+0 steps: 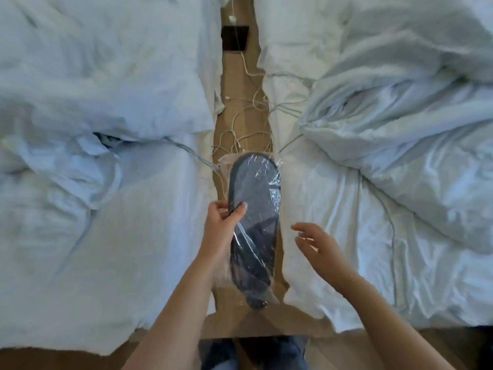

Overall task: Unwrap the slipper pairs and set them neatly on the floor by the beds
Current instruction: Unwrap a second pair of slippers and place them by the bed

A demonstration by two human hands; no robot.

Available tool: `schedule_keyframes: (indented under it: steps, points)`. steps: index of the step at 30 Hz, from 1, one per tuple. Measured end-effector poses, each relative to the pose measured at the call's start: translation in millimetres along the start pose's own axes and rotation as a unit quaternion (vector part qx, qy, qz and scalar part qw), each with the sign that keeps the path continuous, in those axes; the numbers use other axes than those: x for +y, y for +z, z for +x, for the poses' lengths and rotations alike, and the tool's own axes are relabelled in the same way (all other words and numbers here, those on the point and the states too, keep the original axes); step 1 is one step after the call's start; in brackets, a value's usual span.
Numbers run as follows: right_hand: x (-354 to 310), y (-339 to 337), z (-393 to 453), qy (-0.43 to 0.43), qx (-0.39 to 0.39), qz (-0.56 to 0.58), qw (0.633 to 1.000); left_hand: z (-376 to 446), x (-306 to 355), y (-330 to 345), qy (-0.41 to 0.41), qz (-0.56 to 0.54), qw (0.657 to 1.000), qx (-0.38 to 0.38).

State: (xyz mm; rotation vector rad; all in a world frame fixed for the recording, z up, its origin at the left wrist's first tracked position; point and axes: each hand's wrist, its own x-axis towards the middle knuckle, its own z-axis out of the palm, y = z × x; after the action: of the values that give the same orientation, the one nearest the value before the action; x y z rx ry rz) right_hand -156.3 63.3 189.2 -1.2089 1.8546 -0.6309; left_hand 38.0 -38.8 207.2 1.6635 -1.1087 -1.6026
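A pair of dark grey-blue slippers sits inside a clear plastic wrapper, held lengthwise above the narrow strip of floor between two beds. My left hand grips the wrapped pair by its left edge, thumb on top. My right hand hovers just right of the package with fingers spread, not touching it. The near end of the wrapper hangs loose by my left wrist.
The left bed and the right bed carry rumpled white duvets. The wooden floor gap holds tangled white cables and a dark box at the far end. My legs in jeans stand at the near end.
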Motion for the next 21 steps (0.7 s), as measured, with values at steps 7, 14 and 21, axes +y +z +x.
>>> schedule_keyframes:
  steps: [7,14,21]
  points:
    - [-167,-88,-98,-0.04,0.084,0.139,0.986,-116,145,-37,0.016,-0.099,0.993,-0.064]
    - [-257,-97,-155,-0.086,0.128,0.27,0.951,-201,227,-46,0.063,-0.171,0.972,-0.145]
    - [-271,-81,-187,-0.066,0.218,0.36,0.905,-220,234,-65,0.094,-0.132,0.967,-0.194]
